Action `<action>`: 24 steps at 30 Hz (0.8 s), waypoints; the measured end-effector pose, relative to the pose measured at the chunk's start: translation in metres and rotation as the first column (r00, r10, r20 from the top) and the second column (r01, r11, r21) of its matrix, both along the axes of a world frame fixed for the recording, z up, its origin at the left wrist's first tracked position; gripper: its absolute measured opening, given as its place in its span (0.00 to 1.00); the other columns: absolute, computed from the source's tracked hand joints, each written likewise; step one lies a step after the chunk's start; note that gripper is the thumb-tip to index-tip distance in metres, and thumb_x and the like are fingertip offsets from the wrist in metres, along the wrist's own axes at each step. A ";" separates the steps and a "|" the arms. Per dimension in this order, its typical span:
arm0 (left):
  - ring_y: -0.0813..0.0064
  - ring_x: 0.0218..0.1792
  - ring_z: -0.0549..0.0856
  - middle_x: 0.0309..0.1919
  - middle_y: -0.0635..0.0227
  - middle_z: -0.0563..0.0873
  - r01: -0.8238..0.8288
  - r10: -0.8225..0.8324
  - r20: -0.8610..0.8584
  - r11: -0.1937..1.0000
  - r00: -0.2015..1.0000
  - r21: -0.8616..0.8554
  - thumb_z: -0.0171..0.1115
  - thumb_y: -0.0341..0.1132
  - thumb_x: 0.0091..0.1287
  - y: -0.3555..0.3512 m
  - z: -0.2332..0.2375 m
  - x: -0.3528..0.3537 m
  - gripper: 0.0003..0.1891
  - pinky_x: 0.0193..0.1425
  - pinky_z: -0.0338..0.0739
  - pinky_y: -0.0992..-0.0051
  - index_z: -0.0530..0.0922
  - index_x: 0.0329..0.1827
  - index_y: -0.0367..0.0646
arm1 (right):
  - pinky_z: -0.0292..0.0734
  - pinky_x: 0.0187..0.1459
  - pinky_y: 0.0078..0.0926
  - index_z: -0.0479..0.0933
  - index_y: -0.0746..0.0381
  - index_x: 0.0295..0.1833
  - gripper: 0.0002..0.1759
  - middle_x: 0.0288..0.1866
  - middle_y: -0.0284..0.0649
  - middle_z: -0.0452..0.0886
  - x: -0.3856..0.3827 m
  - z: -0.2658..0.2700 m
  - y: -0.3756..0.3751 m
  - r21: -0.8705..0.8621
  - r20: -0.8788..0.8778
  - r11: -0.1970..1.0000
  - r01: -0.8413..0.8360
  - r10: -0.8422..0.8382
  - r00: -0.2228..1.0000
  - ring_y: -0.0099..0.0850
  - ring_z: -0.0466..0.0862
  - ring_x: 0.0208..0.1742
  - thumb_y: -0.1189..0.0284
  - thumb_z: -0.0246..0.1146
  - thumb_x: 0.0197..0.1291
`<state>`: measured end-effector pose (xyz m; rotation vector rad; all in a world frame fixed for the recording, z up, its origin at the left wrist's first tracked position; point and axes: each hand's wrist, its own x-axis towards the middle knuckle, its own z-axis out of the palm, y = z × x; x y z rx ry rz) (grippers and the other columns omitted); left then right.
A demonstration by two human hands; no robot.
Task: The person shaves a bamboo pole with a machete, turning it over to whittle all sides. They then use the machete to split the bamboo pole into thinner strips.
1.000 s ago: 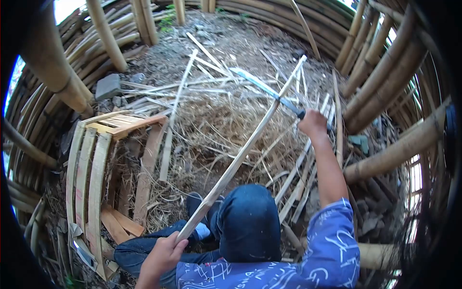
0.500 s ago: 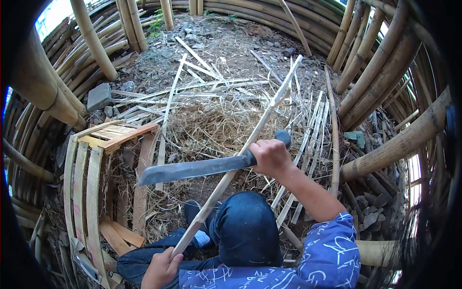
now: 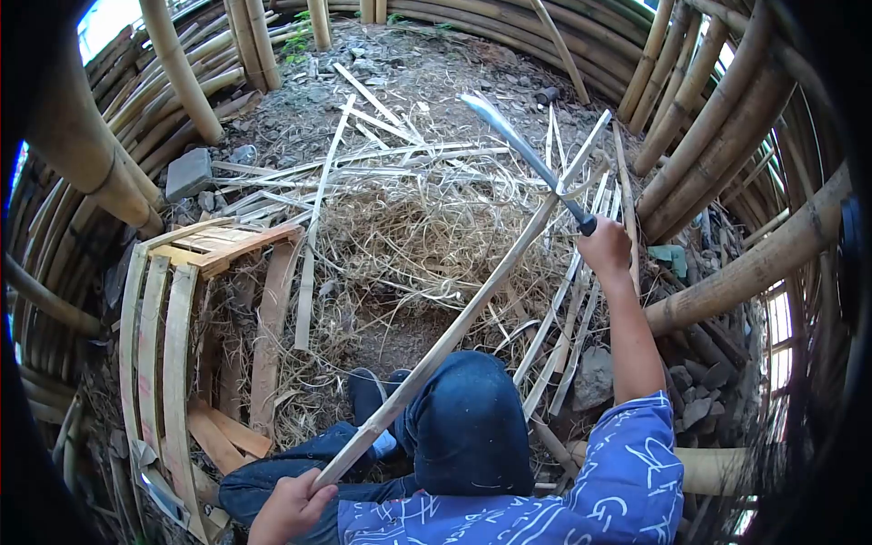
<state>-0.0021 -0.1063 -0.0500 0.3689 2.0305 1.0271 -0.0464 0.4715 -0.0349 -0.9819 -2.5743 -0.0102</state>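
A long bamboo strip slants from the lower left to the upper right across my bent knee. Its near end is gripped in my left hand, low in the view. My right hand is closed round the dark handle of a long machete, at the right. The blade points up and to the left and crosses the strip near its far part. A thin curled shaving stands off the strip beside the blade.
A wooden slatted crate stands at the left. Pale strips and curly shavings cover the ground ahead. A grey block lies at the upper left. Bamboo poles surround the space. A stone lies near my right arm.
My right hand has moved right and forward with the machete, whose blade has swung from pointing left to pointing up. The strip's far end has shifted right. My left hand has moved slightly left and down.
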 end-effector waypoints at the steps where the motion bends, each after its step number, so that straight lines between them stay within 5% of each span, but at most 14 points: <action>1: 0.67 0.33 0.85 0.30 0.64 0.84 -0.141 0.133 0.140 0.988 0.981 0.056 0.59 0.36 0.69 -0.003 -0.003 0.005 0.08 0.37 0.77 0.70 0.79 0.37 0.39 | 0.81 0.41 0.47 0.81 0.63 0.32 0.08 0.31 0.53 0.84 0.001 -0.002 -0.001 -0.005 0.000 1.000 0.005 -0.005 1.000 0.52 0.85 0.37 0.68 0.63 0.50; 5: 0.81 0.27 0.79 0.26 0.74 0.79 0.049 -0.020 -0.206 0.989 0.978 0.137 0.57 0.34 0.71 -0.022 -0.029 0.015 0.08 0.31 0.73 0.77 0.77 0.35 0.39 | 0.81 0.39 0.45 0.81 0.63 0.28 0.06 0.27 0.52 0.83 0.000 -0.014 0.016 -0.155 -0.090 0.987 -0.045 0.031 0.995 0.51 0.85 0.34 0.72 0.61 0.48; 7: 0.59 0.53 0.81 0.61 0.61 0.78 -0.269 0.212 0.367 0.957 0.906 0.110 0.50 0.36 0.76 -0.031 -0.024 0.026 0.21 0.56 0.78 0.61 0.68 0.69 0.41 | 0.80 0.33 0.38 0.80 0.65 0.25 0.06 0.22 0.50 0.82 0.002 -0.011 0.013 -0.314 -0.196 0.938 -0.149 0.090 0.977 0.46 0.85 0.28 0.74 0.59 0.46; 8: 0.59 0.53 0.81 0.61 0.61 0.78 -0.264 0.207 0.363 0.958 0.908 0.115 0.50 0.36 0.76 -0.031 -0.025 0.028 0.21 0.56 0.78 0.61 0.68 0.69 0.41 | 0.80 0.33 0.38 0.80 0.65 0.25 0.06 0.22 0.50 0.82 0.003 -0.008 0.009 -0.310 -0.201 0.939 -0.147 0.086 0.976 0.46 0.85 0.28 0.74 0.59 0.46; 10: 0.41 0.31 0.81 0.24 0.45 0.77 -0.158 0.175 -0.059 0.961 0.983 0.226 0.58 0.33 0.70 -0.003 -0.001 0.026 0.08 0.31 0.73 0.60 0.75 0.46 0.38 | 0.78 0.30 0.36 0.79 0.66 0.23 0.06 0.20 0.49 0.81 0.005 -0.004 0.001 -0.630 -0.355 0.733 -0.255 0.019 0.935 0.43 0.84 0.26 0.75 0.59 0.45; 12: 0.40 0.33 0.81 0.25 0.44 0.78 -0.176 0.191 -0.047 0.959 0.981 0.224 0.59 0.33 0.69 -0.003 -0.005 0.033 0.08 0.31 0.74 0.60 0.75 0.45 0.38 | 0.77 0.28 0.33 0.78 0.66 0.22 0.06 0.19 0.47 0.81 0.007 -0.003 -0.005 -0.598 -0.380 0.767 -0.233 -0.015 0.925 0.40 0.83 0.23 0.76 0.59 0.46; 15: 0.39 0.35 0.81 0.26 0.43 0.78 -0.080 0.096 -0.114 0.988 0.989 0.136 0.60 0.32 0.68 0.005 -0.010 0.034 0.08 0.32 0.74 0.59 0.75 0.45 0.38 | 0.78 0.28 0.29 0.75 0.65 0.21 0.06 0.19 0.40 0.80 0.016 -0.003 -0.016 -0.288 -0.315 0.941 -0.180 0.084 0.945 0.34 0.81 0.19 0.78 0.59 0.47; 16: 0.39 0.34 0.81 0.25 0.43 0.78 0.029 -0.021 -0.178 0.999 0.984 0.043 0.59 0.32 0.68 0.011 -0.008 0.035 0.08 0.32 0.74 0.59 0.75 0.45 0.38 | 0.78 0.28 0.29 0.75 0.65 0.21 0.06 0.19 0.40 0.80 0.021 0.001 -0.027 -0.287 -0.315 0.941 -0.179 0.084 0.945 0.34 0.81 0.19 0.78 0.59 0.47; 24: 0.38 0.31 0.80 0.24 0.42 0.77 -0.044 0.051 -0.162 0.998 0.985 0.049 0.59 0.33 0.69 0.028 0.017 0.034 0.08 0.30 0.72 0.58 0.74 0.44 0.37 | 0.77 0.28 0.35 0.75 0.59 0.24 0.06 0.20 0.39 0.79 0.052 0.017 -0.091 0.171 -0.060 0.815 -0.553 0.569 0.820 0.36 0.83 0.23 0.75 0.67 0.44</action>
